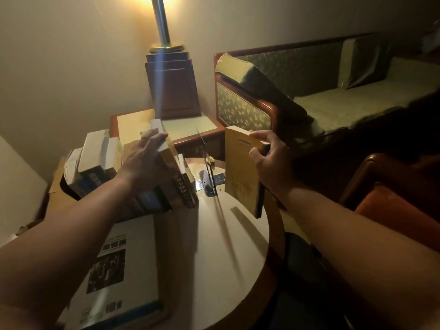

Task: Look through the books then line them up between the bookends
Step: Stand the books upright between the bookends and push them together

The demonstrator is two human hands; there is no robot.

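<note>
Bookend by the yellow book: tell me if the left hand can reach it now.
Probably yes. The left hand rests on the row of books, with only a bare gap between them and the bookend; the yellow book hangs beyond it.

On your desk (226,246) the row of books (181,184) stood at ten o'clock, with your left hand (142,153) resting on their tops. The bookend (207,172) stood just right of the row, toward twelve. Your right hand (266,158) held a single book (240,172) at two o'clock, right of the bookend. A large book (119,270) lay flat at seven. Behind the desk, at twelve, a lamp (171,86) stood on a side table (185,128), and a sofa (333,101) lay at two.
</note>
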